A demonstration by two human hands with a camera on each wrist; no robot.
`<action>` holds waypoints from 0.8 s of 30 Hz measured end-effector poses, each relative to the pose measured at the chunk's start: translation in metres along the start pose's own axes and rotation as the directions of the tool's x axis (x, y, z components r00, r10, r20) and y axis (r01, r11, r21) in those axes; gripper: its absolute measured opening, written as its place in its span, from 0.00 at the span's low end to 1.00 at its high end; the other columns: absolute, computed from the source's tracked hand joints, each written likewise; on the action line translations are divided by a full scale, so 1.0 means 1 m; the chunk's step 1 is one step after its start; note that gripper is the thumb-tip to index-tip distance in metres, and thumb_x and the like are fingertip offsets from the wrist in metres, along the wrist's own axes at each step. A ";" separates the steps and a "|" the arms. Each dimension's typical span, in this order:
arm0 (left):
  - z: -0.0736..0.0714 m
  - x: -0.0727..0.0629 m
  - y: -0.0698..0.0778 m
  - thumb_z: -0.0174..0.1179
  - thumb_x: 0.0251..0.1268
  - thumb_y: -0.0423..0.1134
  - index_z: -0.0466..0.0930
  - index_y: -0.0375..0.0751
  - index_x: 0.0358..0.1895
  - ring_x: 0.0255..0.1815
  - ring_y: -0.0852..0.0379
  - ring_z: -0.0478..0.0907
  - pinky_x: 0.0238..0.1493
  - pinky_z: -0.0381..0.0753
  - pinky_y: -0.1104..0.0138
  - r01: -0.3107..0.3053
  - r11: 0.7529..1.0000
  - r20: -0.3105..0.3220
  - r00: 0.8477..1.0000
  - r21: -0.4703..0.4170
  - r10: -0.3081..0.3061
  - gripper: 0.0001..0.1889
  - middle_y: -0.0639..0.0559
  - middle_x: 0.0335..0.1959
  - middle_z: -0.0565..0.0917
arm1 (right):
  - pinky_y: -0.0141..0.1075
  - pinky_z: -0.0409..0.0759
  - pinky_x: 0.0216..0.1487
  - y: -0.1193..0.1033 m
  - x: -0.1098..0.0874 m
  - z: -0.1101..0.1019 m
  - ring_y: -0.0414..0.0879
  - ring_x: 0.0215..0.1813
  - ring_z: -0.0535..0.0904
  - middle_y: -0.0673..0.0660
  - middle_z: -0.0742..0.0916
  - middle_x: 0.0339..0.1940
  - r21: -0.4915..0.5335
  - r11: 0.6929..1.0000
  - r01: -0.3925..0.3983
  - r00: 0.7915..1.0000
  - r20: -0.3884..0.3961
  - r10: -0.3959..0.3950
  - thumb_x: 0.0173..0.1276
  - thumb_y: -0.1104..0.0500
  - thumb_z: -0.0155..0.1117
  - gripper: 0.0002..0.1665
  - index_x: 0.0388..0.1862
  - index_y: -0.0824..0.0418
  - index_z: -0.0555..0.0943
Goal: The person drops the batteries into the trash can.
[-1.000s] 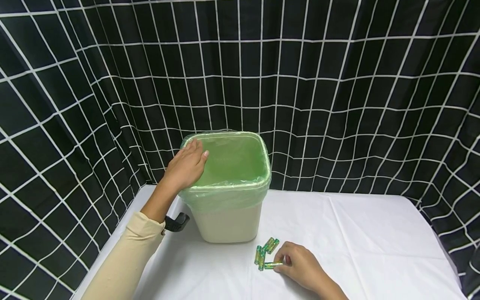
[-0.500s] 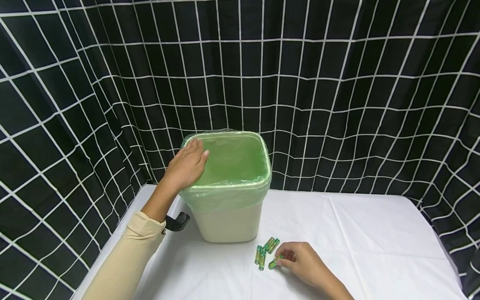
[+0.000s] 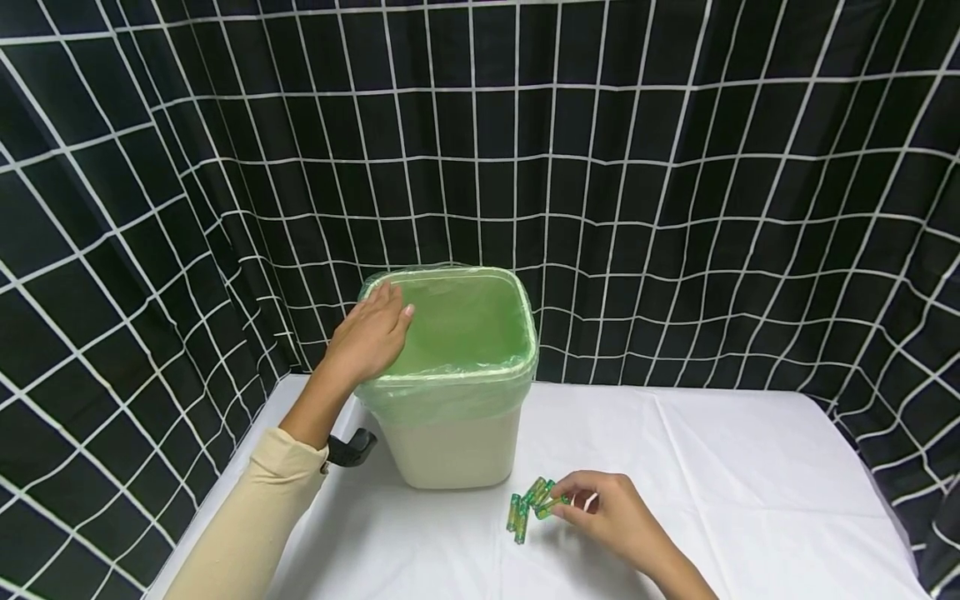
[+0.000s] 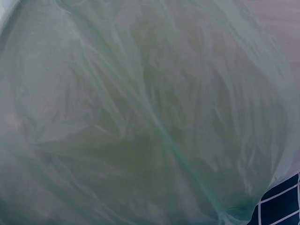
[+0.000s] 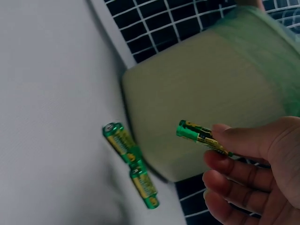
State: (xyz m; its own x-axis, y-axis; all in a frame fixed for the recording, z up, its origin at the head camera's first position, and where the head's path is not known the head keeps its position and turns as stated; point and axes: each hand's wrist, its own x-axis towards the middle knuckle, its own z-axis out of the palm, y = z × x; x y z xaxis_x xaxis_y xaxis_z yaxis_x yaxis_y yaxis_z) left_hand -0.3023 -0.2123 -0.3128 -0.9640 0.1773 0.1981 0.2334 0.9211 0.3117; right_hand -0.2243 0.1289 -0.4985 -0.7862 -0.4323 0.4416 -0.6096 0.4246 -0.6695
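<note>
A black curtain [image 3: 645, 183] with white grid lines rises at twelve o'clock beyond the white tablecloth [image 3: 720, 500]. On the cloth stands an upright cream bin [image 3: 457, 458], with a green liner [image 3: 450, 402] folded over its rim. A beige sleeve [image 3: 247, 512] reaches in from seven o'clock; its left hand [image 3: 370, 333] lies on the rim at nine o'clock, fingers extended rather than clenched. The right hand [image 3: 611, 518] is at four o'clock from the bin, thumb and fingers pinching. Loose green-and-gold batteries [image 3: 521, 527] lie close together at the bin's five o'clock. The pinched battery [image 5: 192, 132] is at their three o'clock, clear of the cloth.
</note>
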 end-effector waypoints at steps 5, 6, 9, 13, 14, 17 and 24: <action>0.001 0.000 -0.001 0.32 0.86 0.49 0.50 0.27 0.79 0.83 0.43 0.42 0.82 0.41 0.54 0.001 1.000 0.002 1.000 -0.002 -0.001 0.32 0.34 0.81 0.48 | 0.32 0.81 0.28 -0.012 0.002 -0.004 0.32 0.30 0.78 0.40 0.87 0.30 -0.008 1.000 0.011 0.999 -0.032 -0.011 0.59 0.62 0.78 0.08 0.34 0.52 0.88; 0.001 0.000 -0.001 0.32 0.86 0.49 0.50 0.27 0.79 0.83 0.43 0.42 0.82 0.41 0.54 0.000 1.000 0.002 1.000 -0.001 0.000 0.32 0.34 0.81 0.48 | 0.32 0.81 0.29 -0.014 0.002 -0.006 0.32 0.30 0.78 0.41 0.88 0.30 -0.007 1.000 0.014 0.999 -0.036 -0.015 0.59 0.63 0.78 0.08 0.35 0.52 0.88; 0.000 -0.001 -0.001 0.31 0.86 0.49 0.50 0.27 0.79 0.83 0.43 0.42 0.81 0.41 0.53 -0.004 1.000 0.000 1.000 -0.002 0.004 0.32 0.34 0.81 0.48 | 0.32 0.81 0.29 -0.022 0.004 -0.010 0.33 0.30 0.78 0.45 0.89 0.31 -0.005 1.000 0.026 0.998 -0.051 -0.026 0.60 0.63 0.78 0.08 0.36 0.53 0.88; 0.000 -0.002 -0.003 0.31 0.86 0.49 0.50 0.27 0.79 0.83 0.43 0.42 0.81 0.41 0.54 0.000 1.000 -0.007 1.000 -0.003 0.000 0.32 0.34 0.81 0.49 | 0.32 0.81 0.29 -0.033 0.006 -0.013 0.33 0.30 0.78 0.43 0.88 0.31 -0.007 0.998 0.059 0.995 -0.079 -0.060 0.59 0.64 0.78 0.10 0.37 0.51 0.88; 0.000 -0.001 -0.003 0.31 0.86 0.49 0.50 0.27 0.79 0.83 0.43 0.42 0.82 0.41 0.54 0.003 1.000 -0.005 1.000 -0.002 -0.003 0.32 0.34 0.82 0.49 | 0.32 0.82 0.29 -0.035 0.006 -0.013 0.33 0.30 0.78 0.41 0.88 0.31 -0.008 0.998 0.066 0.994 -0.086 -0.066 0.59 0.64 0.78 0.11 0.37 0.50 0.88; 0.000 0.000 -0.002 0.31 0.86 0.49 0.50 0.26 0.79 0.83 0.43 0.41 0.82 0.41 0.54 -0.001 1.000 0.000 1.000 0.001 0.001 0.32 0.34 0.82 0.49 | 0.32 0.82 0.30 -0.042 0.006 -0.015 0.33 0.30 0.78 0.37 0.86 0.31 -0.016 0.996 0.090 0.989 -0.114 -0.091 0.58 0.65 0.79 0.15 0.38 0.46 0.88; 0.000 0.001 -0.002 0.31 0.86 0.49 0.50 0.26 0.78 0.83 0.44 0.42 0.82 0.41 0.55 -0.004 1.000 0.000 1.000 0.010 0.004 0.32 0.34 0.81 0.49 | 0.27 0.80 0.32 -0.056 0.013 -0.019 0.33 0.30 0.78 0.38 0.86 0.32 -0.042 0.980 0.197 0.963 -0.177 -0.201 0.55 0.68 0.80 0.19 0.40 0.47 0.88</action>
State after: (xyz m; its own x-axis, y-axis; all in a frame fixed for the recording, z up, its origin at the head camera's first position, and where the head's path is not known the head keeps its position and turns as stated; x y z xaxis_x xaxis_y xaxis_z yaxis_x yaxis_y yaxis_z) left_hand -0.3034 -0.2134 -0.3136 -0.9630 0.1810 0.1997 0.2361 0.9239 0.3011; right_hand -0.2022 0.1141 -0.4439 -0.6528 -0.3612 0.6659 -0.7561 0.3646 -0.5435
